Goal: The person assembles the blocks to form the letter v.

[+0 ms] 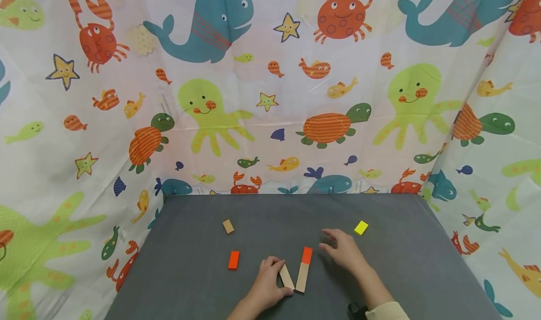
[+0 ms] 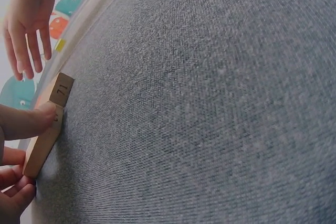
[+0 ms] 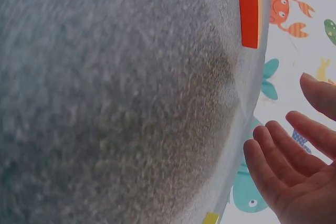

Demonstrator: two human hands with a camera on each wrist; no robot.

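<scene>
Left hand: the left hand (image 1: pixel 266 282) rests on the grey table (image 1: pixel 422 263) with fingers and thumb curled round a short plain wooden block (image 1: pixel 286 277); the left wrist view shows a fingertip (image 2: pixel 48 109) pressed on that block's upper face, which bears a stamped number.
Right hand: the right hand (image 1: pixel 344 250) lies just right of the block row, fingers spread and relaxed, holding nothing; the right wrist view confirms an open palm.
Held block position: near the front middle of the table, lying tilted, its near end touching or almost touching the long plain block (image 1: pixel 302 278).
Assembled so far: the long plain block and an orange-red block (image 1: pixel 307 255) lie end to end in one line, apparently touching.
Loose pieces: a second orange-red block (image 1: pixel 234 260) to the left, a small tan block (image 1: pixel 228 226) further back, a yellow block (image 1: pixel 361 227) back right; all well apart from the row.
Progress, by judgement: early; two pieces joined, a third being set against them, three untouched.
Surroundings: a sea-animal curtain (image 1: pixel 270 90) behind and beside the table.
</scene>
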